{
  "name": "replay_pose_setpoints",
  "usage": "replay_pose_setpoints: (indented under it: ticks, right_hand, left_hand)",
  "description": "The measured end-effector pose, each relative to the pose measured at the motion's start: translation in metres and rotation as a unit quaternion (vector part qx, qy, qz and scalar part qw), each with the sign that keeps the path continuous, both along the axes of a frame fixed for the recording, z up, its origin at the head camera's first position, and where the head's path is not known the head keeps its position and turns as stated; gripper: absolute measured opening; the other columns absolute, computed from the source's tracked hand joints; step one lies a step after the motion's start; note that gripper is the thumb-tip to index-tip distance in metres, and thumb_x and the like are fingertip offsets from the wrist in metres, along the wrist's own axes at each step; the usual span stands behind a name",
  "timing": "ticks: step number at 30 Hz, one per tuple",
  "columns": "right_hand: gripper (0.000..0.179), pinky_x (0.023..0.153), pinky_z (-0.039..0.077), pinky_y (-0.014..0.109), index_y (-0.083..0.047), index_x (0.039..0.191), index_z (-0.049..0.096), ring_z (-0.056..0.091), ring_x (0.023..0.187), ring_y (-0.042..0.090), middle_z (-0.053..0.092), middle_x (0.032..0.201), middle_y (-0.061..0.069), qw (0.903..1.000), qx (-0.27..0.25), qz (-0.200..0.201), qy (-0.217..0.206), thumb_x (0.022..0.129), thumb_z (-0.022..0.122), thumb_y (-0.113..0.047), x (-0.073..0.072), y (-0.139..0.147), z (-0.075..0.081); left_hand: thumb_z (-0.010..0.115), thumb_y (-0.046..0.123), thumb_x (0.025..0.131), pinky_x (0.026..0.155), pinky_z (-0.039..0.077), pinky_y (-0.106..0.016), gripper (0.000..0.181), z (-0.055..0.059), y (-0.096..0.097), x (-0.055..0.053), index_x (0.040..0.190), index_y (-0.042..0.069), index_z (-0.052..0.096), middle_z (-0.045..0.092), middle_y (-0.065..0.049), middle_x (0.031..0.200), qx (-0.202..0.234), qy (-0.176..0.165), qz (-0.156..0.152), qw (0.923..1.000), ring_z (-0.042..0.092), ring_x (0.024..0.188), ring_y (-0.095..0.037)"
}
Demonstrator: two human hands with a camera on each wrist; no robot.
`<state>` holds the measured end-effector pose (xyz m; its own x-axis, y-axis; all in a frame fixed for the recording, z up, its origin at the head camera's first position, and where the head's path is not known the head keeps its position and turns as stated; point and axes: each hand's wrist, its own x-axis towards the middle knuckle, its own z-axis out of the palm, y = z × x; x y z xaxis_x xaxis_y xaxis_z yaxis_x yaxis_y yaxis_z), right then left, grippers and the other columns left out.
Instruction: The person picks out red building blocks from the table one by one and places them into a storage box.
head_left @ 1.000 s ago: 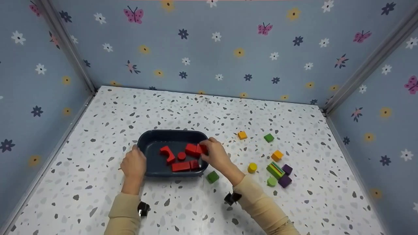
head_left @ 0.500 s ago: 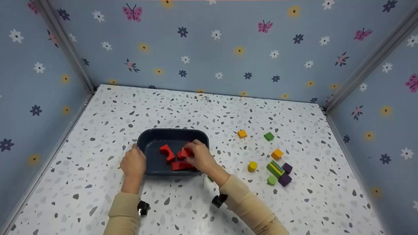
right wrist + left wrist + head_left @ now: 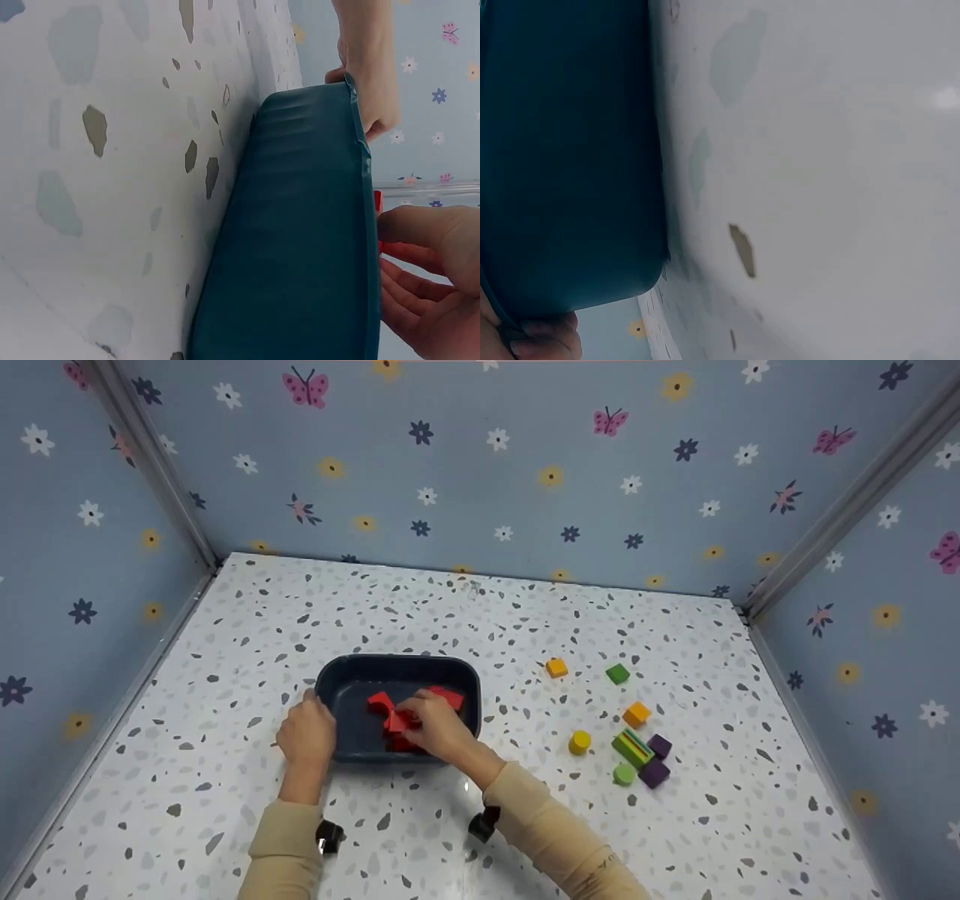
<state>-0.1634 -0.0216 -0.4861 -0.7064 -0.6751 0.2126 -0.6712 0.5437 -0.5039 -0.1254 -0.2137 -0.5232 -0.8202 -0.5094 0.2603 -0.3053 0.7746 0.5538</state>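
Note:
A dark blue rectangular tub sits on the table with several red blocks inside. My left hand grips its left rim; in the left wrist view, the fingertips curl over that rim. Inside the tub, my right hand pinches a red block, above other red pieces that it partly covers. An arch-shaped red block lies left of those fingers. The right wrist view shows the tub's side wall, with only a sliver of red by the thumb.
To the right on the speckled table lie an orange block, a green block, an orange cube, a yellow cylinder, a striped green block, purple cubes and a light green cylinder. Patterned walls surround the table.
My right hand has moved left from the tub's right end toward its middle with a red block. The green cube beside the tub is now hidden by my right arm. My left hand stays.

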Motion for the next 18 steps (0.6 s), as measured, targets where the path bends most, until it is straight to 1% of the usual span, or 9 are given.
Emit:
replay_pose_setpoints:
  ticks: [8,14,18]
  right_hand:
    - [0.03,0.066,0.04,0.011,-0.006,0.101,0.065,0.054,0.076,0.008,0.056,0.087,0.002,0.9985,0.039,0.036,-0.012,0.073,0.072,-0.01,-0.003,-0.013,-0.011]
    - [0.03,0.067,0.04,0.01,-0.006,0.102,0.065,0.056,0.078,0.007,0.057,0.086,0.002,0.9963,0.059,0.059,-0.021,0.074,0.072,-0.013,-0.007,-0.022,-0.014]
    - [0.03,0.067,0.04,0.01,-0.006,0.103,0.066,0.055,0.079,0.006,0.059,0.088,0.002,0.9947,0.076,0.066,-0.018,0.075,0.071,-0.015,-0.009,-0.028,-0.014]
  left_hand:
    - [0.039,0.008,0.089,0.051,0.039,-0.057,0.02,0.0,-0.001,0.001,0.094,-0.006,0.052,0.057,-0.034,0.077,0.005,-0.004,-0.001,1.0,0.054,0.063,-0.051]
    - [0.039,0.007,0.089,0.049,0.038,-0.058,0.019,0.0,-0.001,0.001,0.09,-0.006,0.052,0.057,-0.034,0.075,0.003,0.006,-0.001,1.0,0.054,0.062,-0.051]
    - [0.04,0.007,0.089,0.05,0.038,-0.058,0.019,-0.001,0.0,0.0,0.091,-0.007,0.053,0.057,-0.034,0.075,0.0,0.009,0.001,1.0,0.054,0.061,-0.052]
